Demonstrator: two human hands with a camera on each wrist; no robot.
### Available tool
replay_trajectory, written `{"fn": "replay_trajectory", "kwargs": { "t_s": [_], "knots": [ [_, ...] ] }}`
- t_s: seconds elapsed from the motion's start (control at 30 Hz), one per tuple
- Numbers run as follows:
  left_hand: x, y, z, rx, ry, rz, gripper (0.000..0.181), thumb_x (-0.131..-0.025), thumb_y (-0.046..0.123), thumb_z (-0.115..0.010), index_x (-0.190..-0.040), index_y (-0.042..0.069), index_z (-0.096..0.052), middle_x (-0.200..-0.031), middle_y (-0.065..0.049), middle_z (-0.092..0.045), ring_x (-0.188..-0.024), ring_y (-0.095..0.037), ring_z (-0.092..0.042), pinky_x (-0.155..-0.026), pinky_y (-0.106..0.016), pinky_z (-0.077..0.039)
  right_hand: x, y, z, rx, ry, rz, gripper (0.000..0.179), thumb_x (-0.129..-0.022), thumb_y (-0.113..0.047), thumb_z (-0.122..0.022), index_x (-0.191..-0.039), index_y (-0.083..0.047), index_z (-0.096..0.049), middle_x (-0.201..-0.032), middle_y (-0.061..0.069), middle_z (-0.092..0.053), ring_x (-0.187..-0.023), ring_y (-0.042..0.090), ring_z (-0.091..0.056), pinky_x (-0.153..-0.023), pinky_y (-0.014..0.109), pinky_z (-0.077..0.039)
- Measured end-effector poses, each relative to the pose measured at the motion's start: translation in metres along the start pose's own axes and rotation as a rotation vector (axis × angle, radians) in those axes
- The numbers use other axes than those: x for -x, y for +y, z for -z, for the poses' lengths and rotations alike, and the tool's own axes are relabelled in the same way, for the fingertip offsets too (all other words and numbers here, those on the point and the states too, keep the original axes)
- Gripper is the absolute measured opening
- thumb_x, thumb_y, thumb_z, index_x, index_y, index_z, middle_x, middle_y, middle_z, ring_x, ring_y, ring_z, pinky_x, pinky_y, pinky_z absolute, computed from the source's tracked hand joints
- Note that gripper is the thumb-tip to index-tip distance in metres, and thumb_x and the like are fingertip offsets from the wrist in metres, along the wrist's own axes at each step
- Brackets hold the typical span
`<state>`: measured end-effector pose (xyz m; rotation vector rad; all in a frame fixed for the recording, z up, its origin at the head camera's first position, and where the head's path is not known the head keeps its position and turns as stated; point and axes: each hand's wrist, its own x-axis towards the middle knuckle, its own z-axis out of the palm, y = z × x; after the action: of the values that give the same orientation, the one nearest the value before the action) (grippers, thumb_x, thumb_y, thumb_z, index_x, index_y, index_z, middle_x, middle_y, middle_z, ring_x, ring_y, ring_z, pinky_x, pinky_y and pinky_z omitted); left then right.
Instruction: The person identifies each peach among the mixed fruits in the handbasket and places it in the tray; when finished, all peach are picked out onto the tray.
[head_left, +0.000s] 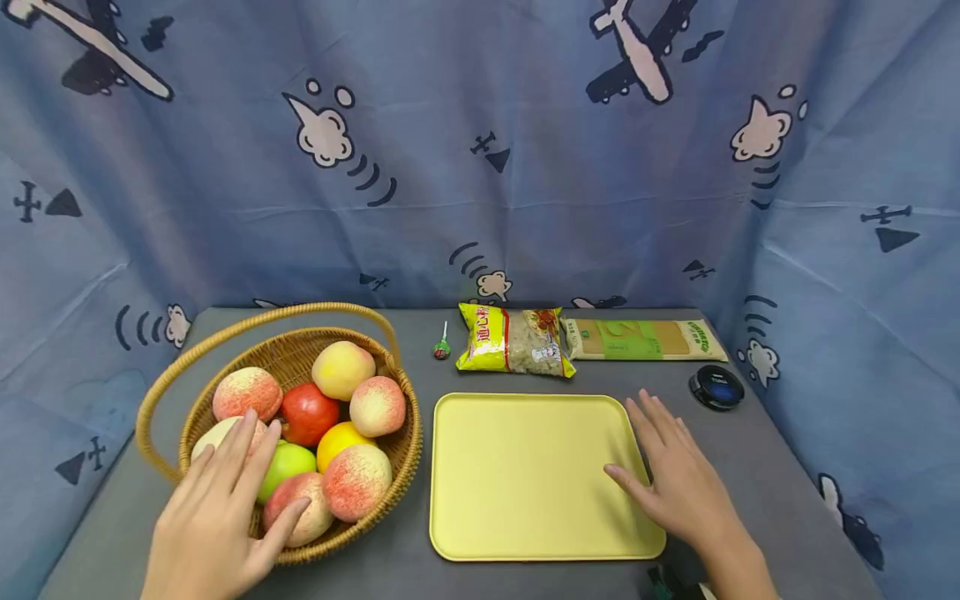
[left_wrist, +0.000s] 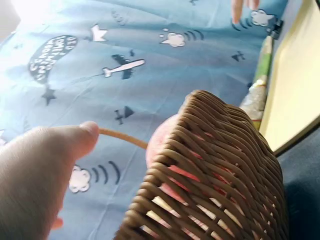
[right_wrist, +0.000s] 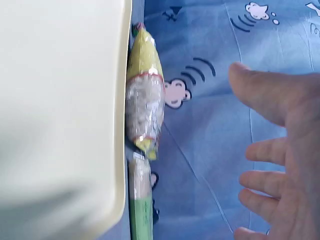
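My left hand (head_left: pixel 217 517) hovers over the near left part of a wicker basket (head_left: pixel 412 475), fingers straight and holding nothing. Inside the basket lie several peaches (head_left: pixel 358 483), a red apple-like fruit (head_left: pixel 308 414), a green apple (head_left: pixel 288 468) and an orange fruit (head_left: pixel 343 443). One pale peach is partly hidden behind my left fingers. In the left wrist view the thumb stands beside the woven wall (left_wrist: pixel 220 165). My right hand (head_left: pixel 678 479) is held over the right edge of a yellow tray (head_left: pixel 540 475), its fingers spread and nothing in it.
Behind the tray lie a lollipop (head_left: pixel 442 343), a yellow bag of pasta (head_left: pixel 516 340) and a flat noodle pack (head_left: pixel 643 339). A round black container (head_left: pixel 716 387) sits to the right. The basket's tall handle (head_left: pixel 161 387) arches leftward. A patterned blue curtain (head_left: pixel 450 167) surrounds the grey table.
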<state>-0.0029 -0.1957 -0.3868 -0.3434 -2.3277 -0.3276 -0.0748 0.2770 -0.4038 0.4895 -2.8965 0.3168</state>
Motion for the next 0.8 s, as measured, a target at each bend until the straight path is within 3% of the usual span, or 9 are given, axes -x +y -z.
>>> {"fn": "replay_trajectory", "kwargs": {
  "t_s": [0.07, 0.17, 0.27, 0.37, 0.43, 0.53, 0.67, 0.8],
  "knots": [
    [0.001, 0.002, 0.004, 0.034, 0.105, -0.008, 0.07, -0.091, 0.062, -0.043, -0.123, 0.003, -0.063, -0.126, -0.021, -0.06, -0.111, -0.034, -0.058, -0.12, -0.023, -0.022, -0.003, -0.004, -0.003, -0.032, 0.022, 0.037, 0.084, -0.084, -0.045, -0.068, -0.149, -0.008, -0.03, -0.153, 0.017, -0.028, -0.142, 0.032, -0.024, -0.117, 0.054, -0.025],
    [0.004, 0.005, 0.012, 0.094, 0.24, 0.014, 0.065, -0.09, 0.056, -0.051, -0.114, -0.002, -0.067, -0.119, -0.023, -0.063, -0.12, -0.019, -0.056, -0.117, -0.022, -0.03, -0.01, -0.013, -0.008, -0.077, 0.04, 0.083, 0.083, -0.084, -0.042, -0.07, -0.15, -0.012, -0.029, -0.154, 0.013, -0.028, -0.142, 0.03, -0.025, -0.109, 0.056, -0.034],
    [0.009, 0.005, 0.019, 0.184, 0.351, 0.086, 0.061, -0.088, 0.05, -0.059, -0.109, -0.006, -0.068, -0.115, -0.024, -0.065, -0.123, -0.01, -0.054, -0.113, -0.023, -0.036, -0.02, -0.027, -0.01, -0.133, 0.058, 0.134, 0.084, -0.082, -0.037, -0.073, -0.15, -0.014, -0.03, -0.154, 0.011, -0.03, -0.138, 0.033, -0.032, -0.101, 0.058, -0.041],
    [0.014, 0.001, 0.021, 0.267, 0.458, 0.165, 0.06, -0.085, 0.046, -0.066, -0.106, -0.01, -0.068, -0.114, -0.026, -0.065, -0.118, -0.014, -0.058, -0.109, -0.021, -0.04, -0.029, -0.042, -0.009, -0.196, 0.089, 0.202, 0.085, -0.079, -0.031, -0.077, -0.149, -0.014, -0.032, -0.152, 0.009, -0.034, -0.134, 0.034, -0.038, -0.098, 0.056, -0.045],
    [0.016, -0.004, 0.022, 0.285, 0.492, 0.216, 0.061, -0.083, 0.045, -0.067, -0.107, -0.012, -0.067, -0.115, -0.027, -0.064, -0.118, -0.014, -0.058, -0.108, -0.019, -0.04, -0.036, -0.052, -0.009, -0.224, 0.105, 0.251, 0.085, -0.078, -0.029, -0.078, -0.149, -0.014, -0.032, -0.151, 0.009, -0.036, -0.133, 0.033, -0.041, -0.097, 0.054, -0.047],
    [0.021, -0.014, 0.024, 0.279, 0.475, 0.282, 0.065, -0.083, 0.047, -0.067, -0.111, -0.011, -0.065, -0.119, -0.028, -0.062, -0.121, -0.01, -0.055, -0.107, -0.015, -0.04, -0.047, -0.069, -0.006, -0.268, 0.101, 0.318, 0.086, -0.078, -0.028, -0.078, -0.149, -0.016, -0.032, -0.151, 0.007, -0.037, -0.134, 0.029, -0.041, -0.097, 0.05, -0.048],
    [0.033, -0.031, 0.024, 0.296, 0.327, 0.347, 0.064, -0.084, 0.042, -0.068, -0.124, -0.007, -0.059, -0.13, -0.025, -0.056, -0.128, -0.005, -0.047, -0.108, -0.01, -0.034, -0.062, -0.092, 0.0, -0.343, 0.052, 0.397, 0.081, -0.081, -0.031, -0.075, -0.149, -0.017, -0.032, -0.151, 0.005, -0.036, -0.136, 0.024, -0.039, -0.099, 0.049, -0.048],
    [0.047, -0.048, 0.019, 0.376, 0.169, 0.425, 0.061, -0.081, 0.01, -0.072, -0.136, 0.0, -0.05, -0.14, -0.007, -0.051, -0.13, -0.003, -0.044, -0.107, -0.007, -0.034, -0.078, -0.115, 0.007, -0.417, -0.003, 0.486, 0.078, -0.084, -0.033, -0.072, -0.149, -0.017, -0.032, -0.152, 0.005, -0.034, -0.137, 0.023, -0.037, -0.104, 0.048, -0.046]
  ]
}}
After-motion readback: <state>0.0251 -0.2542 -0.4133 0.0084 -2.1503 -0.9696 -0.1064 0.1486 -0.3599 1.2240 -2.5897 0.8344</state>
